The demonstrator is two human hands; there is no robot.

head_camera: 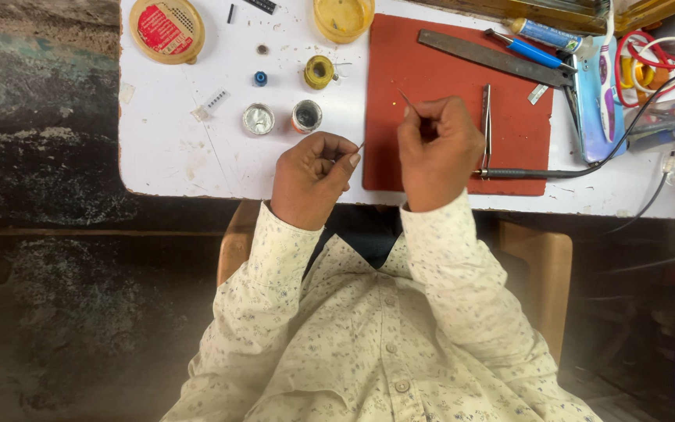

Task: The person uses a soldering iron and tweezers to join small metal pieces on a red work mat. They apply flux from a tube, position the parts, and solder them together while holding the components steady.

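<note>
We sit at a big white work table point(173, 148) with worn edges. On it lies a flat red rubber mat point(447, 70). Across the top of the mat rests a long grey metal file point(494, 56), and beside that a blue-handled screwdriver point(530, 50). A thin black soldering pen with a cord point(533, 173) lies along the near edge of the mat, just beside our right hand point(439, 152). Slim silver tweezers point(486, 117) lie on the mat close by too.

Left of the mat stand a yellow spool of solder wire point(319, 72) and two small round tins point(283, 118).

Our right hand is curled tight, pinching a very thin silver wire point(404, 97) that pokes up over the mat. Our left hand point(310, 180) is curled too, pinching another thin wire end point(359, 146) between thumb and finger. We cannot tell if it is one wire or two.

What could go wrong? The wire is so thin that a hard pull could bend or snap it. A loose pinch could let it slip and get lost on the table. The soldering pen sits near our right wrist, so a bump could hurt if it is hot.
</note>
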